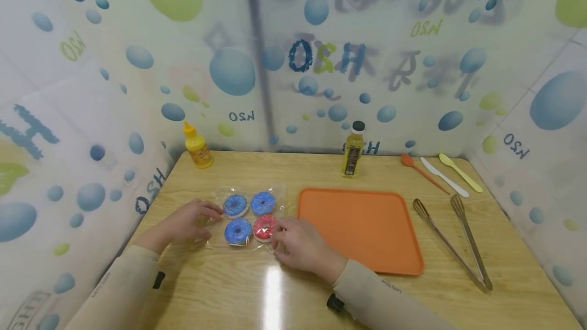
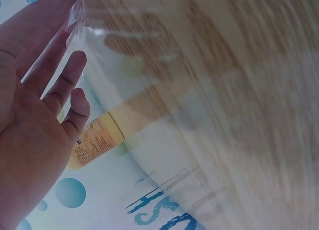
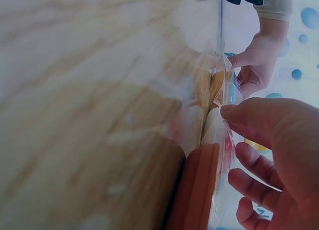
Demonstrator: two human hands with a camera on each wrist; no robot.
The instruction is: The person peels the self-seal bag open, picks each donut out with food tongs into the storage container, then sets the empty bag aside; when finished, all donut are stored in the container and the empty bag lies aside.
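Three blue doughnuts [image 1: 238, 230] and one red doughnut [image 1: 265, 227] lie in clear plastic wrapping [image 1: 251, 246] on the table. Spread at the wrapping's left edge, my left hand [image 1: 194, 220] has its fingertips against the plastic, with a gap between thumb and fingers. On the other side, my right hand [image 1: 300, 246] touches the wrapping beside the red doughnut, its fingers loosely bent. In the right wrist view, the right thumb [image 3: 239, 113] meets the plastic edge, apart from the other fingers. Whether either hand has plastic pinched is hard to see.
An orange tray [image 1: 357, 228] lies just right of my right hand. Farther right are metal tongs [image 1: 470, 238], a red spoon [image 1: 408, 161], a white knife [image 1: 442, 176] and a yellow-green utensil [image 1: 460, 173]. A yellow bottle [image 1: 198, 152] and an oil bottle [image 1: 352, 154] stand at the back.
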